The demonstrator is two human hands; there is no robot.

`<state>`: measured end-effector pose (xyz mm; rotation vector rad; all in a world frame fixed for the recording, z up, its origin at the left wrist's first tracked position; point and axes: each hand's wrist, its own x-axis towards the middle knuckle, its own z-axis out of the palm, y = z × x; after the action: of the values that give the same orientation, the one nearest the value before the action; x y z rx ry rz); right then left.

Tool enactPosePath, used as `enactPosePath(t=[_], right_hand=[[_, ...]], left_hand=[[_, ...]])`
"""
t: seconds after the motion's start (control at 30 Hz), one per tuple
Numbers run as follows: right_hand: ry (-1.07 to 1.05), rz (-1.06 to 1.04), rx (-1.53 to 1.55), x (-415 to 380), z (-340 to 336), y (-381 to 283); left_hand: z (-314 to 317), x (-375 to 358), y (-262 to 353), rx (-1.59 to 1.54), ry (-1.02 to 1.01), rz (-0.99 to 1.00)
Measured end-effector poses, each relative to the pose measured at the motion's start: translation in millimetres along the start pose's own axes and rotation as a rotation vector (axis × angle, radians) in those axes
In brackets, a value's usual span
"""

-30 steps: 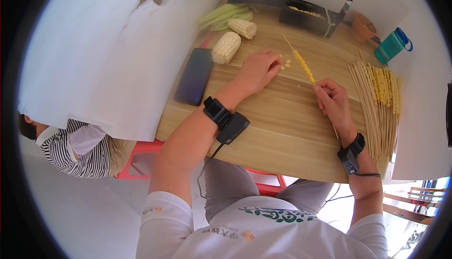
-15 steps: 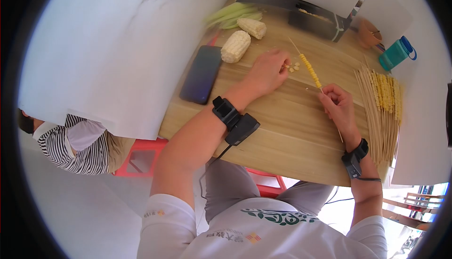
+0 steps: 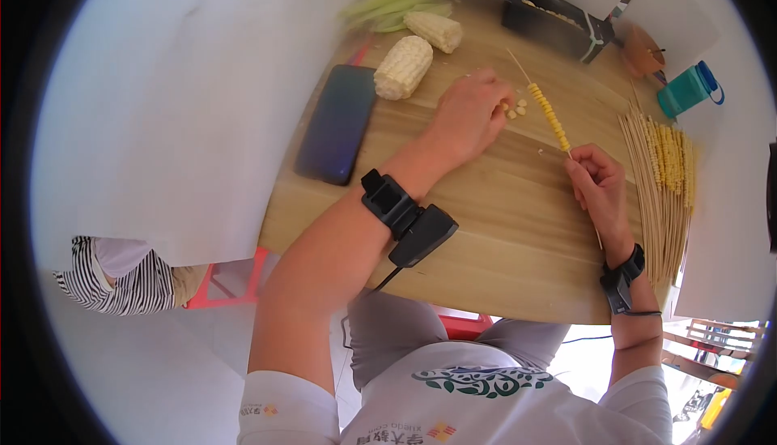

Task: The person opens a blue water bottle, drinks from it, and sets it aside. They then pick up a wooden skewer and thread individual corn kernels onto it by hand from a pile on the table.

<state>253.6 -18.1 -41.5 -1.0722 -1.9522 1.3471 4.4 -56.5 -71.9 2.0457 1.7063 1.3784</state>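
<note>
My right hand [image 3: 600, 182] pinches the lower part of a thin wooden skewer [image 3: 518, 64], which leans up and to the left. Yellow corn kernels [image 3: 550, 117] are threaded along its middle, and its pointed tip is bare. Close to the skewer, my left hand [image 3: 473, 113] is bent with its fingertips drawn together beside a few loose kernels [image 3: 521, 105] on the wooden table [image 3: 477, 226]. Whatever those fingertips hold is hidden. Right of my right hand lies a row of bare-ended skewers [image 3: 654, 210], many with kernels [image 3: 670, 157] on them.
Two pale corn cobs [image 3: 403, 68] [image 3: 434, 30] lie at the back left near green husks [image 3: 396, 8]. A dark phone [image 3: 336, 125] is at the left edge. At the back are a black box [image 3: 546, 24], an orange bowl [image 3: 643, 52] and a teal bottle [image 3: 686, 93]. A person in stripes [image 3: 121, 283] sits left.
The view has shifted slightly. My left hand stays by the loose kernels, its fingers now a little more over them. My right hand still holds the skewer at much the same slant.
</note>
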Motion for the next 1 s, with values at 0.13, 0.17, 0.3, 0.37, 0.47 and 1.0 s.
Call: enactPosePath(t=[0.13,0.17,0.3,0.37,0.47,1.0], right_hand=[[0.016,0.017,0.000,-1.7,0.7,-2.0],[0.016,0.024,-0.001,-1.8,0.4,-2.4],[0.005,0.038,-0.013,-1.3,0.6,-2.4],[-0.002,0.040,-0.021,-0.9,-0.7,-3.3],[-0.009,0.041,-0.025,-1.4,-1.0,-5.0],[-0.026,-0.030,0.031,-1.0,-1.9,-1.4]], left_hand=[[3.6,0.9,-0.6,-0.041,0.007,-0.062],[4.2,1.0,-0.8,-0.046,0.004,-0.065],[1.0,0.6,-3.8,-0.020,0.030,-0.055],[-0.8,1.3,-3.7,-0.029,0.038,-0.054],[-2.8,1.5,-2.7,0.014,0.021,-0.043],[-9.7,7.3,4.5,-0.134,0.007,-0.181]])
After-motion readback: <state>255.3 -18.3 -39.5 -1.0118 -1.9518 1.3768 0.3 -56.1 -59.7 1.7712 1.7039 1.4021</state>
